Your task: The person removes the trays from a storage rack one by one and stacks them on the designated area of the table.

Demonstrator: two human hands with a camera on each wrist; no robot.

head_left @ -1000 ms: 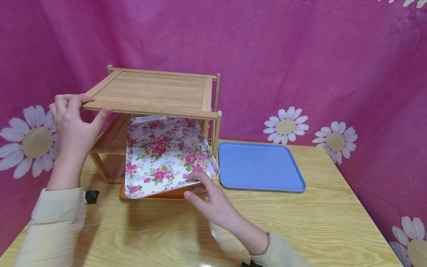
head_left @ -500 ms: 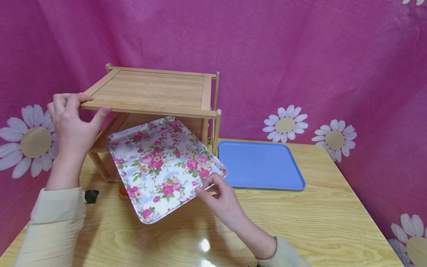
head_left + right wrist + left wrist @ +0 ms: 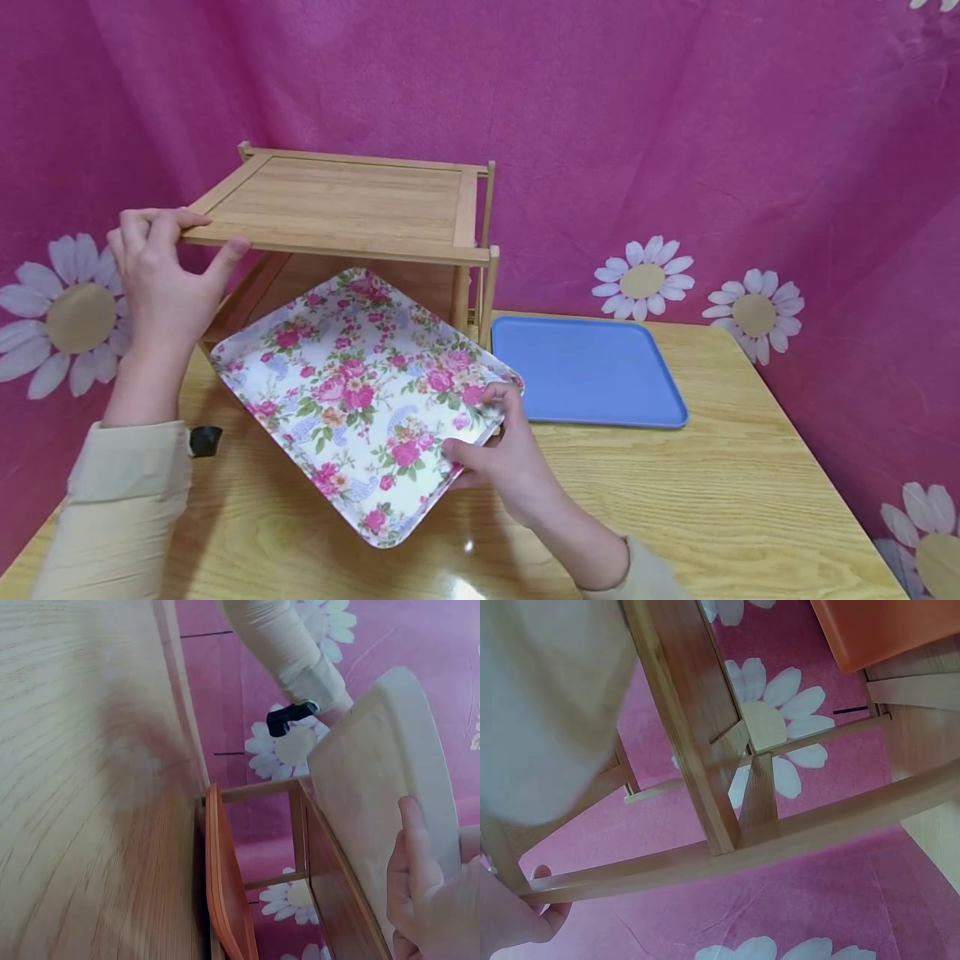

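A floral tray (image 3: pixel 360 392) with pink roses is half out of the lower level of a wooden rack (image 3: pixel 352 204), tilted and turned cornerwise toward me. My right hand (image 3: pixel 483 425) grips its right edge, thumb on top and fingers beneath. In the right wrist view the fingers (image 3: pixel 416 847) press on the floral tray's cream underside (image 3: pixel 382 787). My left hand (image 3: pixel 197 237) grips the front left corner of the rack's top shelf. An orange tray (image 3: pixel 225 892) lies at the rack's base; the floral tray hides it in the head view.
A blue tray (image 3: pixel 588 371) lies flat on the wooden table (image 3: pixel 712 500) just right of the rack. Pink cloth with daisies (image 3: pixel 641 282) hangs close behind and on both sides. The rack's rail (image 3: pixel 742 851) fills the left wrist view.
The floral tray has slid out of the rack toward me and swung round, now covering the orange tray. My right hand moved with it and took a firmer hold. The left hand stayed put.
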